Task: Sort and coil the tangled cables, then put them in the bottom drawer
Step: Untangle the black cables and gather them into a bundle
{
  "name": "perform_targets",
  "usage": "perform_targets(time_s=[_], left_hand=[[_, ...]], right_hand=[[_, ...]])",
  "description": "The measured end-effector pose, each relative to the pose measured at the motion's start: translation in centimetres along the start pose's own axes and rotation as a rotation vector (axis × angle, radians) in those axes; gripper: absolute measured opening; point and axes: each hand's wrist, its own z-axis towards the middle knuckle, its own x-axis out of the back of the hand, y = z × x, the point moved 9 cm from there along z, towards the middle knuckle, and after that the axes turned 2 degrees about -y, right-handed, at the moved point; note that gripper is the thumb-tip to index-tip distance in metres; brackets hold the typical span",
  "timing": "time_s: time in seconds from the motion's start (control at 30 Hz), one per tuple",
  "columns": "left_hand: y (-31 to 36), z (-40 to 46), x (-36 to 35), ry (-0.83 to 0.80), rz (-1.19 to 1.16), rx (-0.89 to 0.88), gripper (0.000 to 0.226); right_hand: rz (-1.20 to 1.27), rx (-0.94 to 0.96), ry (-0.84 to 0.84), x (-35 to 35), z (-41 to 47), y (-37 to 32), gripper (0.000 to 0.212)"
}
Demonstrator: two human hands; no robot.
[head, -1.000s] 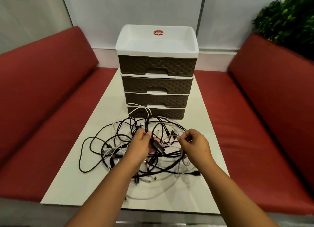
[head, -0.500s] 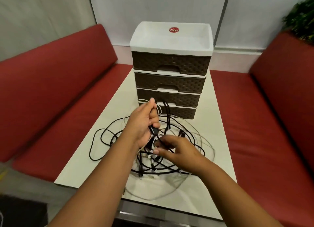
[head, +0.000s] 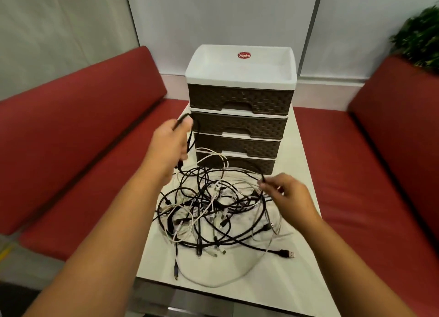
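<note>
Cables (head: 213,210), black and white ones knotted together, lie in a loose heap on the white table (head: 306,174), just in front of the drawer unit (head: 240,108). One black cable with a USB plug (head: 286,254) trails out of the heap toward the near right part of the table, and a long white loop curves along the near edge.

The left hand (head: 169,143) is raised above the heap, level with the second and third drawers. Its fingers are curled round a black cable (head: 190,136), the thumb pressing it near the top; the cable arcs over the hand and drops down past the palm into the tangle. The right hand (head: 288,198) is lower, at the right side of the heap, and its thumb and fingertips pinch the end of a thin black cable (head: 263,179); the remaining fingers are loosely bent. The picture is slightly blurred there, so I cannot tell whether that is the same cable the left hand holds.

The drawer unit has four brown woven-pattern drawers, all closed, under a white tray top with a red oval label. The bottom drawer (head: 251,163) is partly hidden behind a white cable loop. Red cushioned benches (head: 71,126) run along both sides of the table, and a green plant (head: 420,36) stands at the far right
</note>
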Motion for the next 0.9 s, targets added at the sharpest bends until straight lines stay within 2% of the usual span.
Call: perform_targets(time_s=[0.1,0.17,0.23,0.33,0.4,0.43,0.5,0.57,0.63,0.7,0.83,0.9], left_hand=[[-1.8,-1.8,-2.7,-0.151,0.296,-0.001,0.009],[-3.2,-3.1,-5.5,-0.325,0.339,0.032,0.014],[-3.6,-4.0,-8.4,-0.471,0.284,0.034,0.024],[-2.3,-3.5,-10.2,-0.444,0.203,-0.040,0.013],[-1.6,-2.6,-9.9,-0.374,0.261,-0.066,0.023],[-1.2,-2.1,-9.4,-0.344,0.335,-0.088,0.027],[-0.1,-1.3,-8.7,-0.323,0.299,-0.111,0.030],[1.5,-0.6,-8.6,-0.336,0.194,-0.121,0.030],[3.4,-0.2,-8.7,-0.356,0.110,-0.126,0.030],[5.1,0.2,-8.8,-0.378,0.004,-0.158,0.029],[8.3,0.9,-7.3,-0.305,-0.121,-0.202,0.031],[9.8,1.2,-6.5,-0.289,-0.220,-0.215,0.032]], right_hand=[[0.399,-0.066,0.039,2.4,1.8,-3.9,0.008],[0.408,0.017,0.023,3.7,2.7,-7.7,0.011],[0.344,0.127,-0.048,3.9,3.0,-11.7,0.014],[0.264,0.245,-0.107,3.1,3.0,-15.1,0.016],[0.323,0.288,-0.015,3.2,3.1,-15.4,0.020],[0.414,0.259,0.055,3.3,3.3,-14.5,0.023],[0.536,0.112,0.152,2.5,3.5,-11.2,0.028],[0.459,-0.027,0.099,-0.4,3.3,-8.2,0.027],[0.295,-0.073,-0.019,-3.5,2.7,-6.3,0.020],[0.190,-0.103,-0.051,-5.3,2.3,-4.9,0.016],[-0.156,-0.177,-0.184,-8.5,1.9,-1.0,0.028],[-0.213,-0.231,-0.221,-9.4,1.4,0.9,0.030]])
